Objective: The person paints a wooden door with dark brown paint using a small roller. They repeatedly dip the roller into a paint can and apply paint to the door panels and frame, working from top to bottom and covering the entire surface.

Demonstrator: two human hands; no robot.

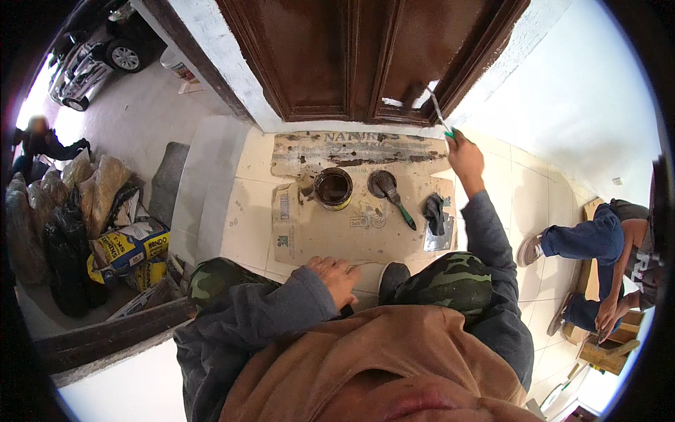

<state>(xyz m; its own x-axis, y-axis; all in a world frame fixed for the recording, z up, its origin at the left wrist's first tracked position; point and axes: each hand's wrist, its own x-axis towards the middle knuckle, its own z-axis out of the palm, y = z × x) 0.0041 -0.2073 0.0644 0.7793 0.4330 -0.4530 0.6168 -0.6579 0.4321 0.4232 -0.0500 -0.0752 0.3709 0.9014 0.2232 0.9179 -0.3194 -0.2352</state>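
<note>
My right hand grips the green handle of a tool with a thin pale shaft, probably a small paint roller. Its far end is at the lower right panel of a dark brown wooden door, where bright white patches show; the head is hard to make out. My left hand hangs empty between my knees, fingers slightly apart. On a flattened cardboard sheet stands an open can of dark brown paint. A green-handled paintbrush rests across a round dark lid.
A dark cloth lies on a shiny flat plate. To the right, a seated person has both hands near a wooden box. Filled bags crowd the left, with another person and a car beyond.
</note>
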